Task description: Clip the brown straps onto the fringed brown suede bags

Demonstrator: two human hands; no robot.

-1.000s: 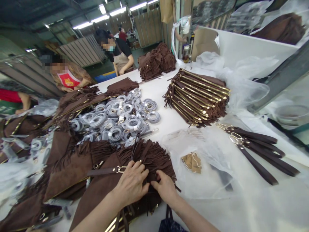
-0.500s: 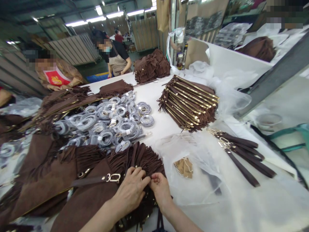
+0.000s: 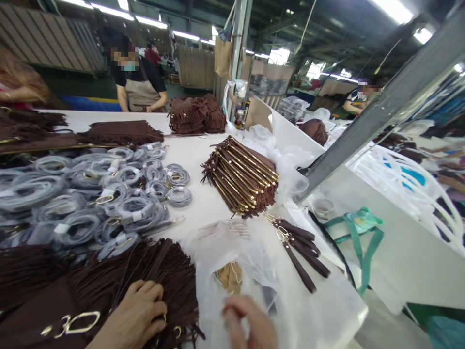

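The right hand (image 3: 252, 325) has left the fringe, where it met the other hand half a second ago, and is now out over the table (image 3: 192, 160), while the whole view has swung to the right. It is blurred with its fingers bent, just below the brown tags (image 3: 229, 277), and whether it holds anything I cannot tell. The left hand (image 3: 136, 312) lies on the dark brown fringed bag (image 3: 178, 291) at the lower left, fingers curved over the strands; whether they grip, I cannot tell. A gold clasp (image 3: 83, 321) sits on the bag beside that hand.

The tags lie on a sheet of clear plastic (image 3: 203, 257) on the white tabletop. Beyond the bag spread grey wrapped coils (image 3: 178, 196); right of them stands a slanted stack of gold-edged bags (image 3: 243, 177), with dark straps (image 3: 300, 274) fanned out nearby. A brown heap (image 3: 198, 114) rests at the far edge — a masked co-worker (image 3: 140, 85) in an apron stands behind the table, just left of it. A grey metal post (image 3: 363, 111) leans across the right side, and strip lights (image 3: 112, 10) run under the dark ceiling
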